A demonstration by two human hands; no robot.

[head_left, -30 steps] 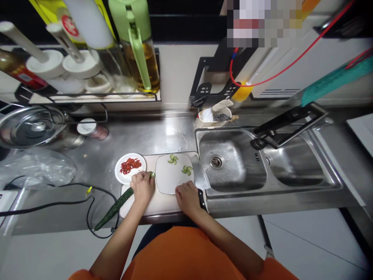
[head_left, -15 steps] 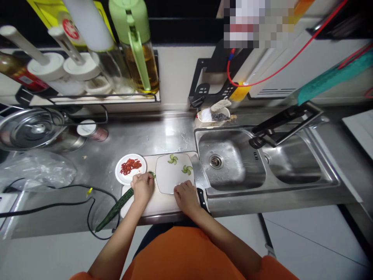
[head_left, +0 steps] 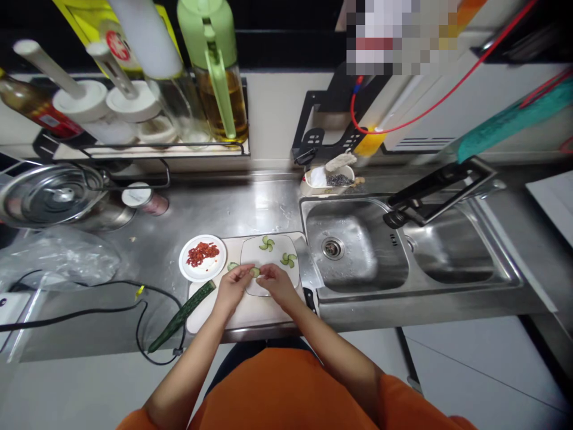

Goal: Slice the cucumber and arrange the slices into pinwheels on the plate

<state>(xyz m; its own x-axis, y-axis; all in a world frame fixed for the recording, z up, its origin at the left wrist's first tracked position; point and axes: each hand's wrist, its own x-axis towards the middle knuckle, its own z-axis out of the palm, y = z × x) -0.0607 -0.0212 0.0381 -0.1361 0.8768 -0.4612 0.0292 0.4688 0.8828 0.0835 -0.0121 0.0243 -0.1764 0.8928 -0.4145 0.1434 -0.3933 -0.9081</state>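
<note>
My left hand [head_left: 233,284] and my right hand [head_left: 274,280] meet over the near part of a white square plate [head_left: 286,276], fingertips pinched together on a cucumber slice [head_left: 255,272]. Two pinwheel cucumber garnishes [head_left: 267,242] [head_left: 287,259] lie on the plate's far half. The plate rests on a pale cutting board [head_left: 250,312]. A loose cucumber slice [head_left: 232,266] lies left of the plate. The long cucumber [head_left: 183,315] lies free at the board's left end. A cleaver [head_left: 308,276] rests right of the plate.
A small round dish of chopped red chili [head_left: 201,257] sits left of the board. A double steel sink [head_left: 358,248] with a black faucet [head_left: 439,191] is to the right. A black cable [head_left: 98,310], a plastic bag [head_left: 58,258] and a pot lid [head_left: 49,197] lie left. Bottles stand on the back rack.
My left hand let go of the cucumber and moved right; my right hand left the cleaver handle and moved left. Both now pinch a slice over the plate.
</note>
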